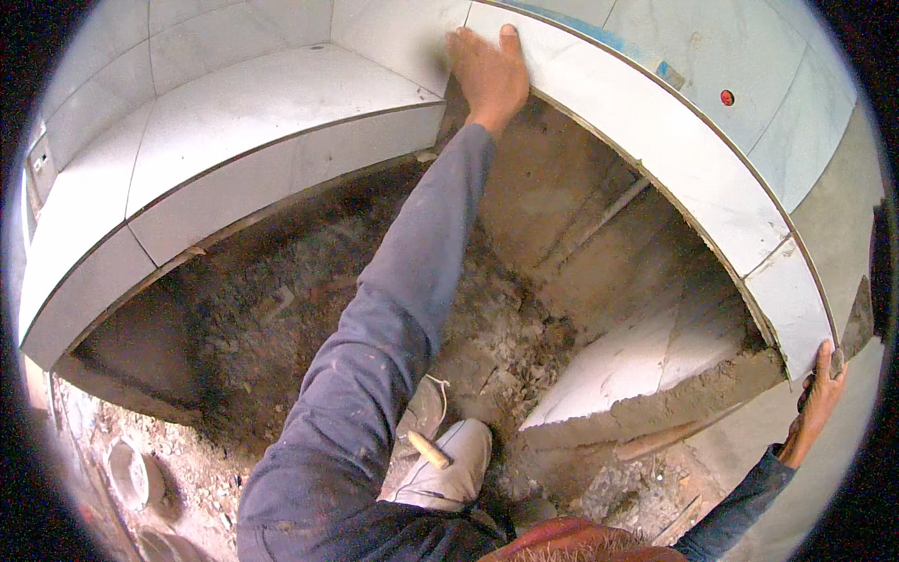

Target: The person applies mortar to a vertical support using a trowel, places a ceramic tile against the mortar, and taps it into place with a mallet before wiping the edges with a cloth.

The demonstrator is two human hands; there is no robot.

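Observation:
A long curved band of white tiles (655, 140) runs along the right-hand counter edge, with a joint between a long piece and a shorter end tile (796, 304). My left hand (492, 77) lies against the far part of this band, thumb apart from the fingers, close to the inner corner of the counter. At the near right end, my right hand (817, 403) grips the end tile's edge, its thumb up along the side and its other fingers bent and partly hidden. My left arm stretches across the hollow under the counter.
A white tiled ledge (281, 89) curves along the left. Below lies rubble-strewn ground (506, 318) with a pipe (618, 201) against the bare wall. A rough mortar edge (674, 403) borders low tiles (609, 375). A wooden-handled tool (429, 451) lies by my leg; a round container (134, 473) stands lower left.

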